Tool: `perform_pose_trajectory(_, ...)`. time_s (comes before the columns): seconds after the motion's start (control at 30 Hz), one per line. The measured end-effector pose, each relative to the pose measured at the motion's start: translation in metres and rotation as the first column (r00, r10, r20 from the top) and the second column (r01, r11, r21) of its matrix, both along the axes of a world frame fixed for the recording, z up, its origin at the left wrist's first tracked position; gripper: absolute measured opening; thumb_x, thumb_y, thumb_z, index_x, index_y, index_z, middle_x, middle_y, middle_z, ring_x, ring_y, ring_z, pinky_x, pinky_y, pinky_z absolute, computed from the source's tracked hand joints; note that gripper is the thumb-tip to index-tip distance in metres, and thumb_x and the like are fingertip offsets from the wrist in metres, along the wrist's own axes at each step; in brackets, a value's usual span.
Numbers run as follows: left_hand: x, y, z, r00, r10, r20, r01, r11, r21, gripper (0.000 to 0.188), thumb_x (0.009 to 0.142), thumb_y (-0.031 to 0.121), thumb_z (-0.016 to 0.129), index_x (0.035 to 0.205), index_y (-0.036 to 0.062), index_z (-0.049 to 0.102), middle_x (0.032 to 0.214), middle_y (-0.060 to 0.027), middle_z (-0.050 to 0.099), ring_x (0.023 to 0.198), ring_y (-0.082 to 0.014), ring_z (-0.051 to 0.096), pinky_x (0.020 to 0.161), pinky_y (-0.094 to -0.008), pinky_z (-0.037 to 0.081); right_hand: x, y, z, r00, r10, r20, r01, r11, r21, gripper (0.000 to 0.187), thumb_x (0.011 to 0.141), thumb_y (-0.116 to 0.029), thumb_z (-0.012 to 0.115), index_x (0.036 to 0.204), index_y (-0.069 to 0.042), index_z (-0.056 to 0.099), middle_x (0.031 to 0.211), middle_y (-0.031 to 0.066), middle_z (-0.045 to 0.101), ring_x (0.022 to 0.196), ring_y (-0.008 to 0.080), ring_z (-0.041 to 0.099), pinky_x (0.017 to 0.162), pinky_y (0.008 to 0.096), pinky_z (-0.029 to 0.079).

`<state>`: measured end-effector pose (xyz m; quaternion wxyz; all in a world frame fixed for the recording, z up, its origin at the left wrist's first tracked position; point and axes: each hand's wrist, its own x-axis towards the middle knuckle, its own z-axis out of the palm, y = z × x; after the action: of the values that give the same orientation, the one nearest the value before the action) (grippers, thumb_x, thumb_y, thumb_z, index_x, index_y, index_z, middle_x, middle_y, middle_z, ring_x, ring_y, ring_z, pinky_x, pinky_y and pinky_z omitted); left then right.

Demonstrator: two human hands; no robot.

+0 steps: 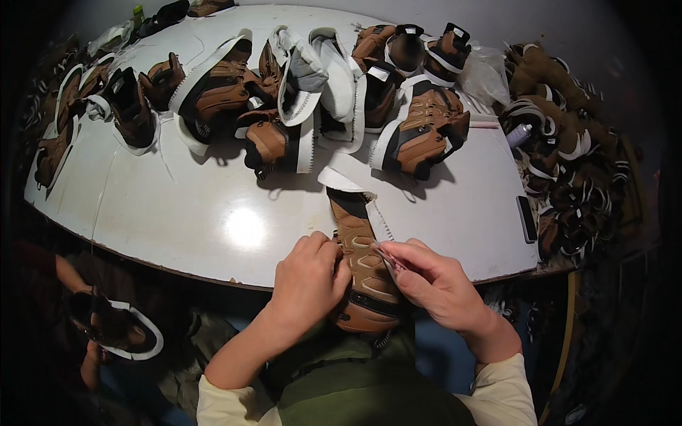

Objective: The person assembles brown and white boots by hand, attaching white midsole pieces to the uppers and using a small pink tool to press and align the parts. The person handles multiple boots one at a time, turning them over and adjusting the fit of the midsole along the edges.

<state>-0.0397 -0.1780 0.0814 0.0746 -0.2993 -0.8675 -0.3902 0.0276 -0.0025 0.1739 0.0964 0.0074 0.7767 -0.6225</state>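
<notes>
A brown and black shoe [368, 273] lies lengthwise between my hands, reaching from the table edge toward my lap. A white rim with dark stitches [379, 219] runs along its right side, and a white flap stands out at its far end. My left hand [310, 278] is closed in a fist against the shoe's left side; what its fingers hold is hidden. At the right side, my right hand [439, 282] pinches a thin, pinkish tool [389, 257] with its tip at the stitched rim. The tool's exact kind is too small to make out.
Several brown shoes with white rims [213, 92] stand across the white table [177, 220]. A dark phone-like slab [526, 219] lies at its right edge. More shoes are heaped at the right [561, 142], near a spray can [519, 135]. At lower left another person's hands hold a shoe [135, 334].
</notes>
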Motion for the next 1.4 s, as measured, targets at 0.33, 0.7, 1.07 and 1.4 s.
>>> perform_pose_trajectory(0.33, -0.005, 0.005, -0.004, 1.000, 0.014, 0.017, -0.013, 0.999, -0.049, 0.012, 0.075, 0.010, 0.064, 0.074, 0.0017, 0.056, 0.076, -0.0103, 0.053, 0.075, -0.0278, 0.057, 0.061, -0.0394, 0.049, -0.011, -0.007, -0.016, 0.801, 0.314, -0.510, 0.219, 0.639, 0.737, 0.038, 0.077, -0.011, 0.069, 0.112, 0.000, 0.059, 0.086, 0.0090, 0.053, 0.072, 0.0224, 0.056, 0.064, 0.0310, 0.045)
perform_pose_trajectory(0.7, -0.011, 0.002, -0.019, 0.997, -0.030, 0.077, 0.017, 0.985, 0.174, 0.011, 0.075, 0.005, 0.063, 0.077, 0.0012, 0.053, 0.074, -0.0124, 0.053, 0.068, -0.0303, 0.055, 0.060, -0.0384, 0.046, -0.016, -0.011, -0.023, 0.690, 0.584, -0.428, 0.332, 0.271, 0.904, 0.038, 0.068, -0.010, 0.056, 0.103, 0.006, 0.059, 0.077, 0.0049, 0.048, 0.068, 0.0176, 0.048, 0.058, 0.0291, 0.035)
perform_pose_trajectory(1.07, -0.012, 0.001, -0.019, 0.987, -0.060, 0.151, 0.024, 0.973, 0.230, 0.010, 0.075, 0.005, 0.062, 0.075, 0.0005, 0.052, 0.072, -0.0128, 0.053, 0.068, -0.0313, 0.055, 0.060, -0.0396, 0.045, -0.019, -0.022, -0.035, 0.723, 0.581, -0.375, 0.339, 0.174, 0.924, 0.012, 0.065, -0.012, 0.057, 0.075, -0.005, 0.056, 0.075, 0.0050, 0.043, 0.069, 0.0184, 0.044, 0.056, 0.0302, 0.031)
perform_pose_trajectory(1.4, -0.011, 0.003, -0.018, 0.990, -0.066, 0.127, 0.027, 0.956, 0.293, 0.010, 0.073, 0.002, 0.062, 0.073, 0.0004, 0.052, 0.070, -0.0129, 0.052, 0.064, -0.0308, 0.054, 0.058, -0.0386, 0.045, -0.022, -0.026, -0.039, 0.725, 0.574, -0.381, 0.345, 0.177, 0.922, 0.006, 0.066, -0.012, 0.056, 0.070, -0.007, 0.054, 0.073, 0.0049, 0.042, 0.070, 0.0179, 0.045, 0.056, 0.0298, 0.032)
